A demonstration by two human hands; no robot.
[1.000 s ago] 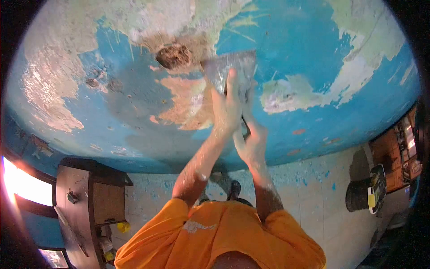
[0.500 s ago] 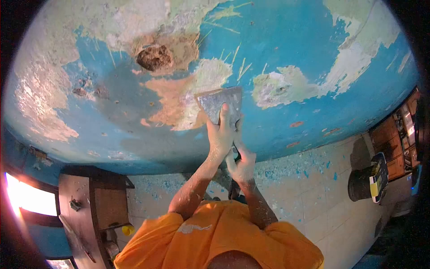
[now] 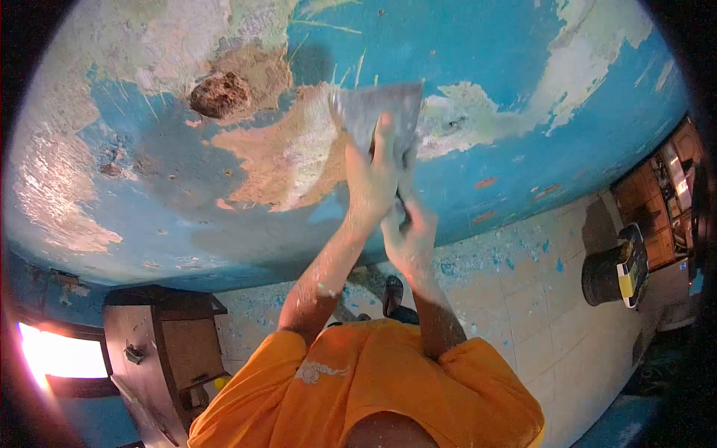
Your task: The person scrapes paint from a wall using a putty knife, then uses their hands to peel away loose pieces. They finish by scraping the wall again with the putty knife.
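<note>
A wide scraper point(image 3: 399, 108) with a broad grey metal blade lies up against the blue wall point(image 3: 478, 45), over a patch where the paint is stripped. My left hand point(image 3: 371, 179) is closed around the scraper near the blade's base, one finger stretched along the blade. Lower down, my right hand point(image 3: 412, 230) is wrapped round the handle end, which the fingers mostly hide. Left of the blade are a bare orange-brown patch point(image 3: 258, 160) and a rough hole point(image 3: 220, 95). Whitish dust specks both forearms.
Paint flakes point(image 3: 508, 261) litter the tiled floor point(image 3: 534, 313) along the wall's foot. A wooden cabinet point(image 3: 134, 351) stands at lower left near a bright window. At right are a black bucket point(image 3: 600, 276) and wooden furniture point(image 3: 646, 213). A sandalled foot point(image 3: 392, 293) shows below my hands.
Both hands and the scraper have moved up along the wall, and the blade is slightly blurred. The view has shifted a little, and the foot now shows more.
</note>
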